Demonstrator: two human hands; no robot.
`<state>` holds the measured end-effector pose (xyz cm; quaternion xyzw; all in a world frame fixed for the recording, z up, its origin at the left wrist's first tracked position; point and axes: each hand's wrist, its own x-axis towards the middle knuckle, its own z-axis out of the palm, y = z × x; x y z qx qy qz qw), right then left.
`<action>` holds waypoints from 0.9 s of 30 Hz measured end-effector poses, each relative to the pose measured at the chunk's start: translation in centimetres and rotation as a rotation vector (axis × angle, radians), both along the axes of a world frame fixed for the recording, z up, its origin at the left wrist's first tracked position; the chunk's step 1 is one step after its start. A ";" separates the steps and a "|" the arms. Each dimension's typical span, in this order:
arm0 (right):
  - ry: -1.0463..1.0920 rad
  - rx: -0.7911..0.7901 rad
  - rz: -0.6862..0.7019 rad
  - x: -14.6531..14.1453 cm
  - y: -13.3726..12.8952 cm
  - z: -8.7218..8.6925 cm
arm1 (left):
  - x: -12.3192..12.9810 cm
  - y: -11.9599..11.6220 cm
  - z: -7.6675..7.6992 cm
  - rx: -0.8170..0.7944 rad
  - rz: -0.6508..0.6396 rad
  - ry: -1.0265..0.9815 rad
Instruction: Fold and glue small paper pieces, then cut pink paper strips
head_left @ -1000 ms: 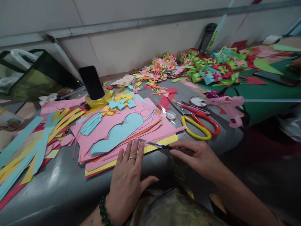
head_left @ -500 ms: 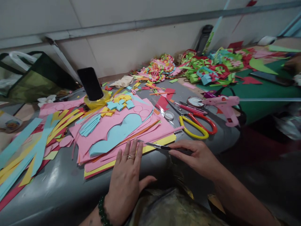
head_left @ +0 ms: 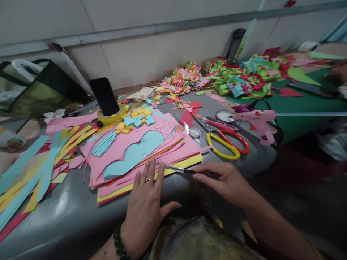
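My left hand (head_left: pixel 146 202) lies flat, fingers spread, with its fingertips on the front edge of a stack of pink paper (head_left: pixel 187 150). Yellow and red sheets show beneath the pink ones. My right hand (head_left: pixel 225 180) grips a thin craft knife (head_left: pixel 181 169) with a dark handle, and its metal blade points left, its tip beside my left fingertips. A light-blue scalloped sheet (head_left: pixel 141 151) rests on the stack behind my left hand. Small blue and yellow folded pieces (head_left: pixel 138 118) sit farther back on the pink paper.
Scissors (head_left: pixel 222 144) and a pink glue gun (head_left: pixel 257 119) lie to the right. A phone (head_left: pixel 104 95) stands upright on a yellow tape roll. Paper strips (head_left: pixel 51 159) spread at left; paper flowers (head_left: pixel 187 77) are piled at the back. Another person's hand (head_left: pixel 340 72) shows at far right.
My right hand and the knife have shifted slightly left, bringing the blade tip closer to my left fingertips. My left hand has barely moved.
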<state>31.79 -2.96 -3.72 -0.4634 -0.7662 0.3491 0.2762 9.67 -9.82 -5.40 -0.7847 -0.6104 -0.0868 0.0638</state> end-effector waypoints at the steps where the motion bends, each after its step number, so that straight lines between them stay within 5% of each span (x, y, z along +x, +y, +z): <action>1: 0.002 0.009 0.002 -0.1 0.0 -0.1 | -0.1 0.0 0.0 0.001 -0.004 0.004; 27: 0.018 -0.001 0.050 -0.6 0.2 -0.3 | -1.3 -0.5 -0.4 0.028 -0.039 0.022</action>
